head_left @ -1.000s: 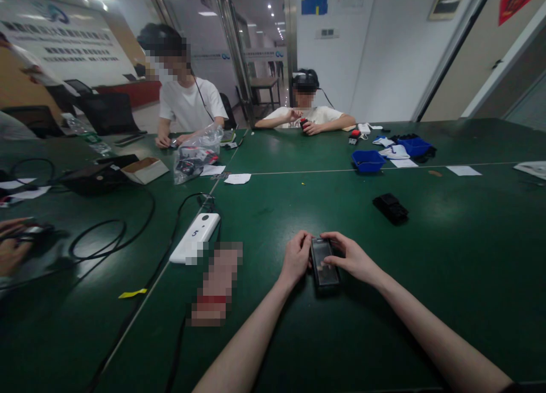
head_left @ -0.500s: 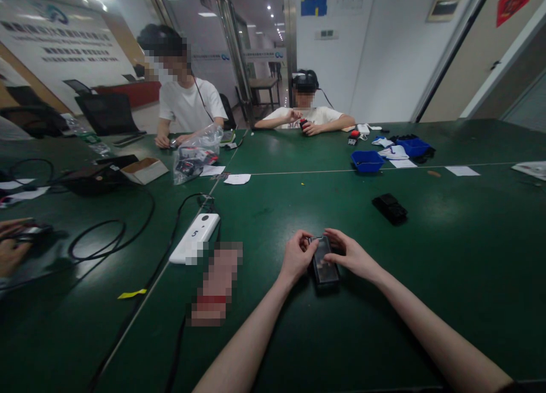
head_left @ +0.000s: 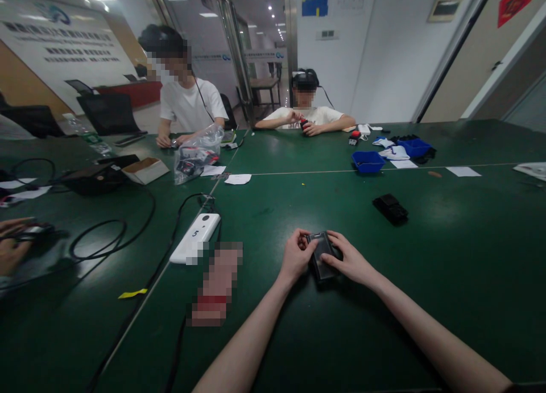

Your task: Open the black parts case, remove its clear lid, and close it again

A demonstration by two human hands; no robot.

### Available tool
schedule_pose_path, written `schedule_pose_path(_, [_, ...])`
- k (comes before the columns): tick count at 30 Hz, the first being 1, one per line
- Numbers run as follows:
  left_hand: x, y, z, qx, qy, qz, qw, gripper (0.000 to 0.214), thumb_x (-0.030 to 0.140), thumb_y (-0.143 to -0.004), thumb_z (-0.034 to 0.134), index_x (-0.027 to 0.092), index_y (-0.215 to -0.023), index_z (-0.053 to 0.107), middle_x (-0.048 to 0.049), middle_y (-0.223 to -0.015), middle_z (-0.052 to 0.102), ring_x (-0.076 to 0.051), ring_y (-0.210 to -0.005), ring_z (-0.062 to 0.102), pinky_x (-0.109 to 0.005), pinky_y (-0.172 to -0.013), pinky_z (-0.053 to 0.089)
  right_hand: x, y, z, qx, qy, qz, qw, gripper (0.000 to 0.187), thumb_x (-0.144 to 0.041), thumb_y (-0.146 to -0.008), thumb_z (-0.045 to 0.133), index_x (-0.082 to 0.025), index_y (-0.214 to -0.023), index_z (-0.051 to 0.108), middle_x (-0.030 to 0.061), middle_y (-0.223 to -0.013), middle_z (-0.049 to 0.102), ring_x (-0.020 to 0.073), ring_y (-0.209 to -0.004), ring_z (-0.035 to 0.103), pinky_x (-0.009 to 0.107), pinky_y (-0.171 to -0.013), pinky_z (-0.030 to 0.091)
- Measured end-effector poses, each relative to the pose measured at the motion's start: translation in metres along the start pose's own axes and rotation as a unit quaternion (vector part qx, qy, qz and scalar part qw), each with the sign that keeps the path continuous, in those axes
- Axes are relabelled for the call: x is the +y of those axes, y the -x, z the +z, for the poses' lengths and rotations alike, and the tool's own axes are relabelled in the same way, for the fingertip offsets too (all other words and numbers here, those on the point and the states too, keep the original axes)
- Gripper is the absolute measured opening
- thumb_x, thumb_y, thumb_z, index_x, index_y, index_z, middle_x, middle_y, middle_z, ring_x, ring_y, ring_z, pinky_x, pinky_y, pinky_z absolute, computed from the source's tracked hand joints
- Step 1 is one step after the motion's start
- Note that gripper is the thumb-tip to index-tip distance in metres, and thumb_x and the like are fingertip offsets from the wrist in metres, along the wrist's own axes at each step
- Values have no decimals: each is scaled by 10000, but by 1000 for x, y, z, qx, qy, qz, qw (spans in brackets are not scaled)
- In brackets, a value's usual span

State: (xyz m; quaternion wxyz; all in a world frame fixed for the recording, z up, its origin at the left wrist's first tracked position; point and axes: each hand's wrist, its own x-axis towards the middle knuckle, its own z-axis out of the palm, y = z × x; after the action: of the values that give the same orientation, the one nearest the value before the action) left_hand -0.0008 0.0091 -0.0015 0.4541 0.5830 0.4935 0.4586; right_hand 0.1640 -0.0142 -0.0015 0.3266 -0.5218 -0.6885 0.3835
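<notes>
A small black rectangular device (head_left: 321,255) with a glossy face rests on the green table (head_left: 273,336) in front of me. My left hand (head_left: 296,257) curls around its left edge, fingers closed at its top corner. My right hand (head_left: 350,260) grips its right side, thumb pressed on the face. The far end of the device is tipped up off the table.
A black part (head_left: 389,207) lies to the right beyond my hands. A white power strip (head_left: 195,237) and black cables (head_left: 106,239) lie to the left. Blue bins (head_left: 367,160), papers, a plastic bag (head_left: 196,154) and a cardboard box (head_left: 145,169) sit farther back. Two people sit across the table; another hand (head_left: 11,248) shows at the left edge.
The device has been tilted up at its far end between both hands. My fingers have shifted around its top and sides. Nothing else on the table moved.
</notes>
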Motion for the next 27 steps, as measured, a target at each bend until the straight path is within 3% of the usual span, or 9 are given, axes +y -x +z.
schedule_pose_path(5, [1,-1,-1,-12,67,-18,997,246,304,-696,630,148,-847,514,30,-648,504,-87,-569,488,-186,-528,397,-6,2,14,34,-23,-12,999,576,-432,-816,484,-171,-1317,373,133,-1313,433,222,-1234,399,408,-1048,300])
schedule_pose_path(11, [0,0,2,-42,103,-36,993,293,323,-686,652,157,-862,487,47,-636,482,-72,-527,487,-172,-467,413,-11,1,12,15,-41,21,999,635,-413,-825,442,-163,-1384,274,129,-1389,393,227,-1272,373,414,-1067,262])
schedule_pose_path(15, [3,1,4,-73,137,-66,986,368,370,-679,654,164,-918,465,65,-636,453,-75,-486,504,-198,-432,456,-16,4,-3,58,1,12,998,609,-384,-814,444,-180,-1373,315,122,-1367,422,232,-1267,376,419,-1062,272])
schedule_pose_path(19, [4,2,5,-73,117,-70,988,349,400,-710,614,154,-920,483,45,-661,473,-91,-527,547,-187,-410,452,-9,14,-35,115,133,-7,984,568,-358,-823,428,-220,-1366,338,101,-1319,458,242,-1203,436,426,-1019,340])
schedule_pose_path(22, [2,1,4,-86,82,-63,991,300,406,-740,583,148,-871,504,45,-609,486,-78,-469,521,-173,-389,423,4,25,-64,158,295,22,942,560,-331,-834,412,-204,-1374,332,132,-1293,463,288,-1138,469,465,-948,403])
schedule_pose_path(27, [-1,0,3,-96,56,-49,993,271,419,-777,538,150,-778,505,56,-541,478,-63,-411,483,-165,-385,399,24,51,-101,176,539,50,822,541,-252,-837,393,-119,-1360,349,216,-1291,428,328,-1010,507,470,-822,458])
